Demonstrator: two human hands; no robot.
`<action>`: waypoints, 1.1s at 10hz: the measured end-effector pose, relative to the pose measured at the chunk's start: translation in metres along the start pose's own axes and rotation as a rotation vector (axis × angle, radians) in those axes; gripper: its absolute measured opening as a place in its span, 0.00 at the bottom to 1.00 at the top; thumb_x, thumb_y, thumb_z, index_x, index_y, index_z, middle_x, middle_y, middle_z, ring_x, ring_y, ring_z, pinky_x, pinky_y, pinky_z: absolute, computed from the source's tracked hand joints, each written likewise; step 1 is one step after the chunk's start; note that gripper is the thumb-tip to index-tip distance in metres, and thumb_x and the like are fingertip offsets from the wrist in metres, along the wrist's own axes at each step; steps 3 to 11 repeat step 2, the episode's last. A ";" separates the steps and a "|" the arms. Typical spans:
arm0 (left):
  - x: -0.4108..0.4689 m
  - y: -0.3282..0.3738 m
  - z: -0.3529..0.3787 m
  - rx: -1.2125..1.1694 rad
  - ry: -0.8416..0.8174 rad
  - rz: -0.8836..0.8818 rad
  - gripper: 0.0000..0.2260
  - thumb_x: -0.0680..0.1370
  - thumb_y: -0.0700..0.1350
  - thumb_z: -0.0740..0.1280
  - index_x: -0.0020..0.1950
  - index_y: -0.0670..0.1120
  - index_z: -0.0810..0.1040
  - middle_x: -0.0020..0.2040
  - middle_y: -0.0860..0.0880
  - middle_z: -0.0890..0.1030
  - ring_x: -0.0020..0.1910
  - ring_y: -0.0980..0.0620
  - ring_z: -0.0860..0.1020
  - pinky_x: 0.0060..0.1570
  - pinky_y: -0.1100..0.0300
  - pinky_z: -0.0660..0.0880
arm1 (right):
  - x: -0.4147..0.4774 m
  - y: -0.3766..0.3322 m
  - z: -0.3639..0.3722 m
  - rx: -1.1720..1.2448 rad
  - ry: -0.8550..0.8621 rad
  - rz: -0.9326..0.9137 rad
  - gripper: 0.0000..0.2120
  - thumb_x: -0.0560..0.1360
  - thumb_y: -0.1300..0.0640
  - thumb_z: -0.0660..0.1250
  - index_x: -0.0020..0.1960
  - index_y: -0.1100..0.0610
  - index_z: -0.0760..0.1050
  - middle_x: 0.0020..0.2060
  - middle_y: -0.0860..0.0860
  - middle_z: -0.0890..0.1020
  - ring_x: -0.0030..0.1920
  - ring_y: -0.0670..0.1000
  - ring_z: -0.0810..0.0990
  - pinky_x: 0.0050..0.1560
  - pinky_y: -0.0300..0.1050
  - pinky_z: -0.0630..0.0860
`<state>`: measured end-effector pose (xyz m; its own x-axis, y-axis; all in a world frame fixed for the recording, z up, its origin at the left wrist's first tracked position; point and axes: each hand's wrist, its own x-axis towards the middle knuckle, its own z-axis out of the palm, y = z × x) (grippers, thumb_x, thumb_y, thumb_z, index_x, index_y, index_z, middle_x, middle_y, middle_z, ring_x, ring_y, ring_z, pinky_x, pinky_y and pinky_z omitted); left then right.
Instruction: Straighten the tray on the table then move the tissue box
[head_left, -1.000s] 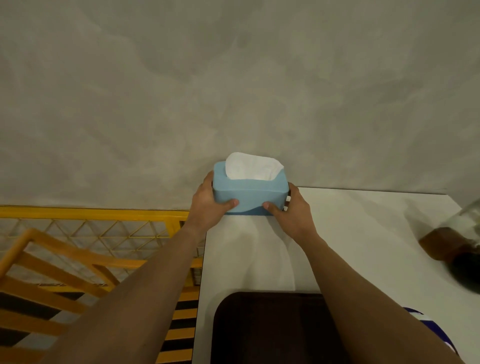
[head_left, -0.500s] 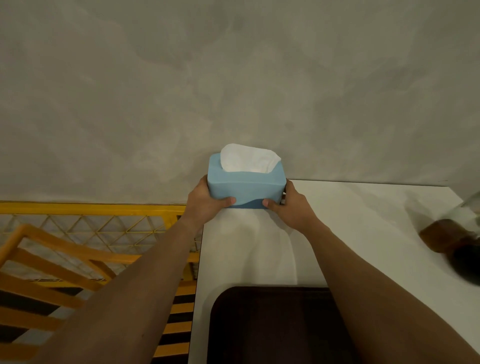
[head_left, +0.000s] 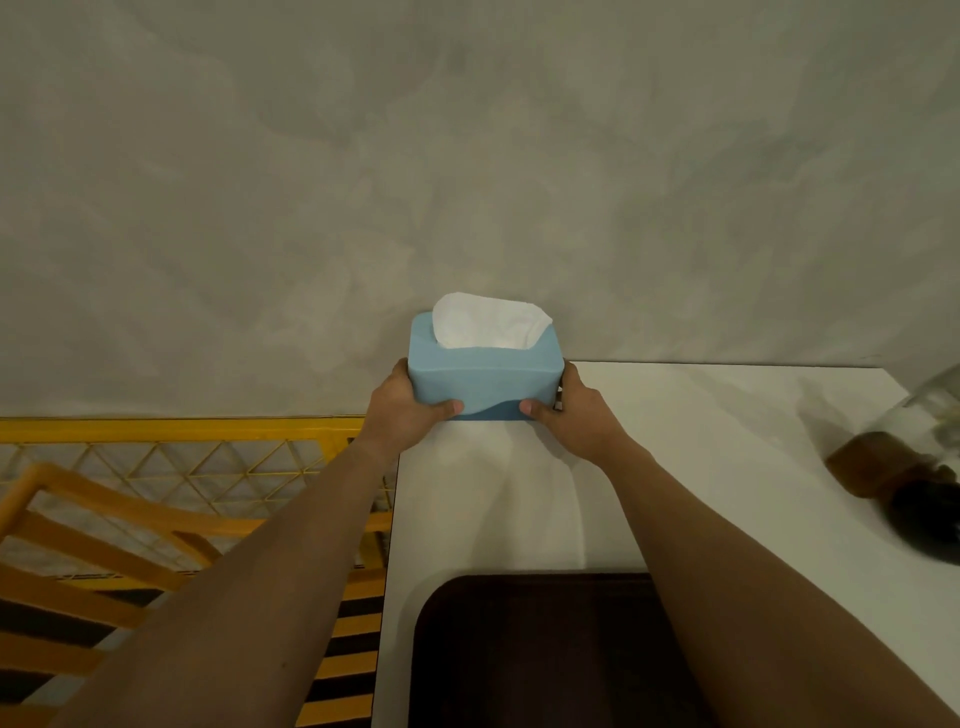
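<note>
Near the right hand (head_left: 574, 415), off to its right along the white table (head_left: 701, 467), lies a blurred jar (head_left: 904, 457) with a brown and dark end, tipped on its side and well apart from the fingers; nothing stands between it and the hand. Below both hands, toward the person, a dark brown tray (head_left: 530, 649) sits on the table with its far edge square to the table's edge; the right forearm crosses over its right part. To the left of the left hand (head_left: 402, 410), past the table's edge, stand a yellow mesh rail (head_left: 182, 457) and an orange wooden chair (head_left: 93, 545); a grey wall (head_left: 467, 182) rises just behind the fingers. Both arms reach forward, nearly straight; each hand clasps one end of the blue tissue box (head_left: 483, 379), thumbs pressed on its near face, fingers wrapped round the sides; the box is at the table's far left corner, close to the wall, white tissue (head_left: 488, 322) rising from its top; whether it rests on the table I cannot tell.
</note>
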<state>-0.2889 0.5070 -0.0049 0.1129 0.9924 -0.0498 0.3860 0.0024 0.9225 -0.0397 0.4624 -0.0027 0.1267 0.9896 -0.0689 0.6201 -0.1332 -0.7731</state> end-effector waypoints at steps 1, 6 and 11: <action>0.002 0.006 -0.006 0.023 -0.060 -0.044 0.40 0.69 0.48 0.82 0.75 0.47 0.65 0.66 0.49 0.76 0.62 0.47 0.75 0.57 0.53 0.76 | 0.001 -0.006 -0.005 -0.042 -0.033 0.012 0.39 0.76 0.45 0.73 0.78 0.54 0.56 0.69 0.55 0.75 0.67 0.59 0.74 0.57 0.45 0.69; -0.002 0.017 -0.017 0.040 -0.112 -0.099 0.51 0.67 0.50 0.84 0.80 0.44 0.56 0.71 0.47 0.72 0.70 0.44 0.72 0.59 0.53 0.74 | -0.004 -0.014 -0.015 -0.106 -0.059 0.021 0.45 0.73 0.44 0.76 0.79 0.55 0.55 0.72 0.55 0.73 0.69 0.60 0.73 0.58 0.45 0.68; -0.002 0.017 -0.017 0.040 -0.112 -0.099 0.51 0.67 0.50 0.84 0.80 0.44 0.56 0.71 0.47 0.72 0.70 0.44 0.72 0.59 0.53 0.74 | -0.004 -0.014 -0.015 -0.106 -0.059 0.021 0.45 0.73 0.44 0.76 0.79 0.55 0.55 0.72 0.55 0.73 0.69 0.60 0.73 0.58 0.45 0.68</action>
